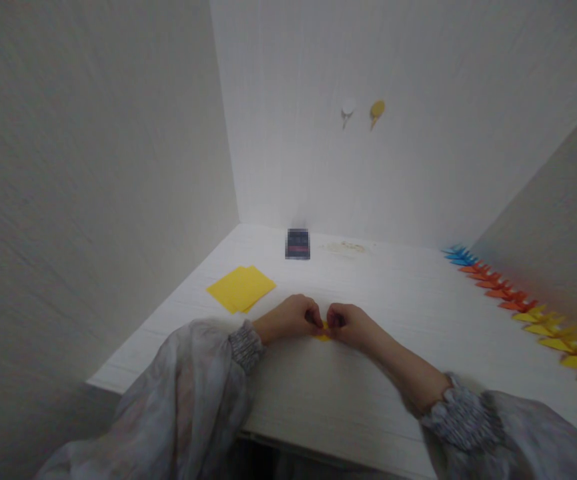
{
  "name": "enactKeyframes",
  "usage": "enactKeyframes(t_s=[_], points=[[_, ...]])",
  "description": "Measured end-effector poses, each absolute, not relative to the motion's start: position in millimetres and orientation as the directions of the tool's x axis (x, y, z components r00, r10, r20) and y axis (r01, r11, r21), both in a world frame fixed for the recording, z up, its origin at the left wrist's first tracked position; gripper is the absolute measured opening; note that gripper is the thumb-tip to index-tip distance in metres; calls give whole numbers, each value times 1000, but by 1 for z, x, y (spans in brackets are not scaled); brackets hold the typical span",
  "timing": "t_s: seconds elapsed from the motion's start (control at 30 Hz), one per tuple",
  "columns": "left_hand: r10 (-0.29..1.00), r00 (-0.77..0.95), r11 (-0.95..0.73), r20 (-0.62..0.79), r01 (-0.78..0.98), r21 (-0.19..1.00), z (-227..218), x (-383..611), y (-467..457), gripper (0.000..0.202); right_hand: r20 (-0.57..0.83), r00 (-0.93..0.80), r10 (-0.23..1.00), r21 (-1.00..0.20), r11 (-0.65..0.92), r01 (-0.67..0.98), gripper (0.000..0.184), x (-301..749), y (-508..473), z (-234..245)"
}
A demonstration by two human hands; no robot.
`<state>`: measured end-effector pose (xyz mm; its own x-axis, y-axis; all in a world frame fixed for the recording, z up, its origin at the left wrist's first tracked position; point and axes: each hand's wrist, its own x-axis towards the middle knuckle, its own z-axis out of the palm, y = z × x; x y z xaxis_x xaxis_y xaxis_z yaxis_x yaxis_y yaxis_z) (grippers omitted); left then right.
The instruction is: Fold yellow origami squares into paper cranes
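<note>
1. Paper piece point(323, 337), small and yellow, near the front edge of the worktop point(393, 413) and between the two hands; largely covered, so its folded form cannot be made out, nor whether it lies flat or is slightly raised.
2. Left hand point(298, 315), at the left end of the paper piece; thumb and fingers are drawn together and clamped on it.
3. Right hand point(347, 324), at the right end of the paper piece; fingers curled, their tips closed together on it.
4. Sleeves, greyish and sheer, gathered at the cuffs: left sleeve point(193, 380) and right sleeve point(508, 420), either side of the paper piece and nearer the person.
5. Yellow sheets point(241, 288), a loosely aligned pile, to the left of the paper piece and farther from the person.
6. Dark block point(297, 244), pixelated and unreadable, well beyond the paper piece.
7. Pale brown marks point(348, 247) on the worktop, beyond the paper piece and a little to its right.
8. Folded pieces in a slanting row, well to the right of the paper piece: blue pieces point(459, 255) farthest, orange-red pieces point(498, 287) next, yellow pieces point(548, 329) nearest.
9. White hook point(348, 108) and yellow hook point(377, 109), side by side on the back wall point(288, 133), high above and beyond the paper piece.
</note>
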<state>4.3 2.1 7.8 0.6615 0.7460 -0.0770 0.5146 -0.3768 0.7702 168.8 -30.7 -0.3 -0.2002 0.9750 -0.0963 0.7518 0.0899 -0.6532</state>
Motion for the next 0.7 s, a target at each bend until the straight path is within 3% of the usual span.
enactKeyframes(t_s=[0.37, 0.57, 0.7], points=[[661, 749, -518, 43, 414, 749, 3, 1, 4, 7, -147, -299, 943, -714, 108, 692, 16, 180, -29, 4], [685, 728, -495, 22, 443, 748, -1, 2, 7, 7, -225, -395, 891, -853, 15, 521, 11, 183, -29, 6], [691, 723, -482, 16, 444, 755, -1, 1, 6, 12, -126, -200, 972, -700, 56, 712, 21, 172, -31, 0]])
